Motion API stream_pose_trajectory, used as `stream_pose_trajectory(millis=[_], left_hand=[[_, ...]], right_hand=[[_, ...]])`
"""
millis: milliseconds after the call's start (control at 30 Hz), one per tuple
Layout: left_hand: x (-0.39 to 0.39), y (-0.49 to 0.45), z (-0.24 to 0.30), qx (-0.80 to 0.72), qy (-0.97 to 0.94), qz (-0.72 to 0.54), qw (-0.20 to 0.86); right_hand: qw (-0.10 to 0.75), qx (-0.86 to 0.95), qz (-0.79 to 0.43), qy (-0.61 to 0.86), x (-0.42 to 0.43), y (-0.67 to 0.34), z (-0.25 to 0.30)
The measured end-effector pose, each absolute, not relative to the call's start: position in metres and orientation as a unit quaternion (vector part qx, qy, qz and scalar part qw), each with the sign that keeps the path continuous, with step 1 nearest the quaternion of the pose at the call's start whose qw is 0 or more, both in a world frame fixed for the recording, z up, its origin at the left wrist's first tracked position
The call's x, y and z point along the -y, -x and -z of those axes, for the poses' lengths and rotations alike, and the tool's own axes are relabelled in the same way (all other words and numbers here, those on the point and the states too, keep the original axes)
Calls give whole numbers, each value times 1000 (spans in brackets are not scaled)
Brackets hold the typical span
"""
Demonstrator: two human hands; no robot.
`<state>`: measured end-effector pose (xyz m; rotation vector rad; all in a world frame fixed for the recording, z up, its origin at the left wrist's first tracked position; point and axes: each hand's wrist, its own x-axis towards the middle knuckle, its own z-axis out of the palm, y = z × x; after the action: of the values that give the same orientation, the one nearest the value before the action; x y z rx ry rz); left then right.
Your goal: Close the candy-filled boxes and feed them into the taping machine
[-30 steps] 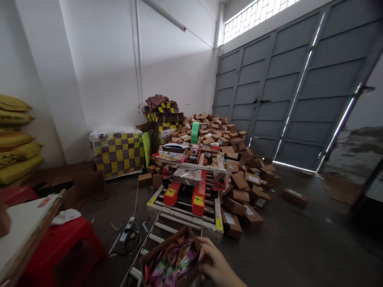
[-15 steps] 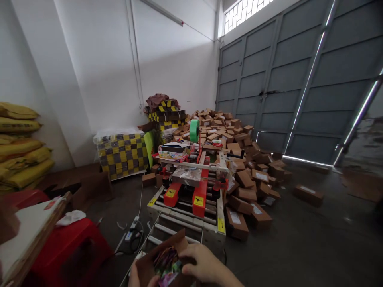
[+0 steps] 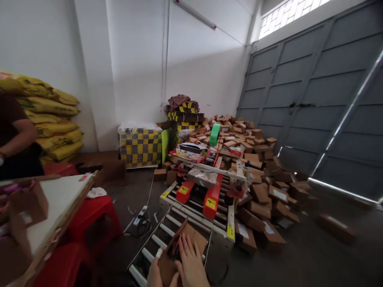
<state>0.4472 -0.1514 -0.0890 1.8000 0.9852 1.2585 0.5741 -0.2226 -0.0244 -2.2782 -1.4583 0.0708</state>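
Observation:
At the bottom of the view, a small open cardboard box (image 3: 165, 268) sits over the rollers. My left hand (image 3: 154, 274) is closed around its left side, the thumb near the front edge. My right hand (image 3: 190, 261) lies across the opening with its fingers stretched out, touching the flap (image 3: 196, 236) on the far right side. Dark, colourful contents show only in a narrow gap beside the fingers. Under the box runs a roller conveyor (image 3: 152, 240), which leads to a carton sealing machine (image 3: 231, 217) with red side belts.
A green tape roll (image 3: 214, 134) tops the machine. Many brown cartons (image 3: 263, 194) are heaped behind it and to its right. On the left are a white table (image 3: 64, 191) with boxes, red stools (image 3: 89, 213) and another person's arm (image 3: 22, 135). A power strip (image 3: 140, 215) lies on the floor.
The view has swung left, bringing the other person and more of the table into sight. My right hand has gone from reaching among the contents to lying flat over the box opening.

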Motion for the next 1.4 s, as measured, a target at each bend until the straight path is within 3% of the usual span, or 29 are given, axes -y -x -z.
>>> stream_pose_trajectory(millis=[233,533,600,767,1000,1133,1200,1333,1400], left_hand=[[166,-445,63,-339,-758,-470,298],[171,-446,57,-307,-794,-471,232],[168,-447,54,-290,-797,-473,238],[167,-446,55,-306,-789,-460,270],[168,-442,46,-279,-810,-452,247],[164,-442,34,-202,-852,-411,253],[162,-441,32,-201,-857,-397,260],[158,-439,31,-221,-859,-371,277],[156,-436,28,-202,-859,-358,307]], right_hand=[[72,592,-80,799,211,-568,-11],[99,608,-24,787,217,-575,6],[130,610,-22,781,216,-580,8],[338,546,43,765,224,-581,18],[265,600,-9,754,218,-576,14],[279,593,-15,755,210,-588,6],[326,572,-3,753,216,-594,5],[527,436,54,727,244,-581,9],[486,489,32,724,255,-562,14]])
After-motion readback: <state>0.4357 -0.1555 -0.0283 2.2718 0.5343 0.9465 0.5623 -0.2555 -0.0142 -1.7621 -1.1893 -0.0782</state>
